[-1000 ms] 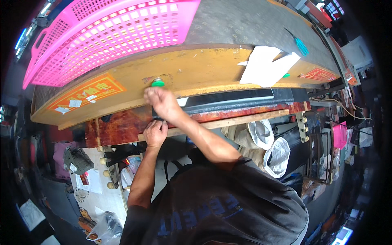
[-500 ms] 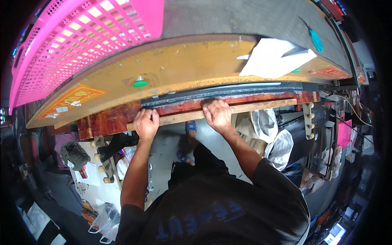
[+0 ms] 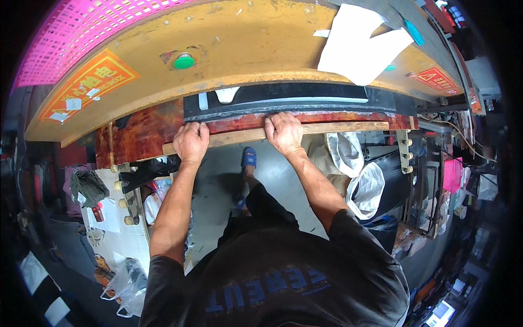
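Observation:
My left hand is closed over a long bare wooden strip along the front edge of a red-brown mottled board. Farther along the same strip, my right hand is closed in the same way, fingers curled over its top. Behind the knuckles, a black sheet lies on the board, with a crinkled clear film along its near edge. A pale bar runs across it. The board's far part is hidden beneath a yellow machine beam.
On the beam are a green button, warning stickers and a hanging white paper. A pink basket sits on top at left, a teal-handled tool at right. White sacks stand below right; a plastic bag lies lower left.
The view has shifted, showing more of the black sheet under the beam and less of the basket. Both hands keep their hold on the strip. A foot in a blue sandal shows more fully.

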Demonstrator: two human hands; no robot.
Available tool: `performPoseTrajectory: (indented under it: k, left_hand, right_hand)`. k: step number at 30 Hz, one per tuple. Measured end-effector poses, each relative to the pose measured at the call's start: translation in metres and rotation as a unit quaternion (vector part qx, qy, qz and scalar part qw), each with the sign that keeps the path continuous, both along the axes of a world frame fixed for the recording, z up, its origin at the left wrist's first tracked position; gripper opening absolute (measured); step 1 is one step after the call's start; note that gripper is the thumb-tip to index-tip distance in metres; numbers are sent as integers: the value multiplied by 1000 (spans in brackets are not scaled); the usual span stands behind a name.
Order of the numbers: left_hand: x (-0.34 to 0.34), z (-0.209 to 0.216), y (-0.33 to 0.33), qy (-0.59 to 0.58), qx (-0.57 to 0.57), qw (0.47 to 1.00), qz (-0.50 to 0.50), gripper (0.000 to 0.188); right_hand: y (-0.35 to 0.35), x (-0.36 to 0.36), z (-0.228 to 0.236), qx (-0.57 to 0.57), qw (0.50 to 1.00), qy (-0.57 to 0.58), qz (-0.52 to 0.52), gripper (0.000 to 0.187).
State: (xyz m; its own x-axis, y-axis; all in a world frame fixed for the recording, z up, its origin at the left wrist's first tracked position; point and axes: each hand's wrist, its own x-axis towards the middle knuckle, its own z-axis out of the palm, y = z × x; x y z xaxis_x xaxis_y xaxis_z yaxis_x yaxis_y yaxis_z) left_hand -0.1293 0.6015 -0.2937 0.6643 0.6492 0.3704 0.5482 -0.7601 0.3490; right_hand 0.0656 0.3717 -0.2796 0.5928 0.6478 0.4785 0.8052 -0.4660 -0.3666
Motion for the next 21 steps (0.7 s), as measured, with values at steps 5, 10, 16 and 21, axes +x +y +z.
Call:
performPoseTrajectory:
  k: [5,10,16,21]
  left_hand:
    - [-6,1,-4,-22,-3,1000,8,30]
    - [-23,7,-23,-7,-7,1000,12,30]
    - [-41,8,-45,-13,0,1000,13,28]
    - [-63,10,-61,-34,-16,999,-5,25]
  right_hand:
    - [-7,-3,-1,-11,998,53,20,18]
    - [-20,-20,4,-27,999,22,20,16]
    - [-37,-41,6,-34,999,21,13,15]
    - [-58,-59,10,-51,996,68,12,17]
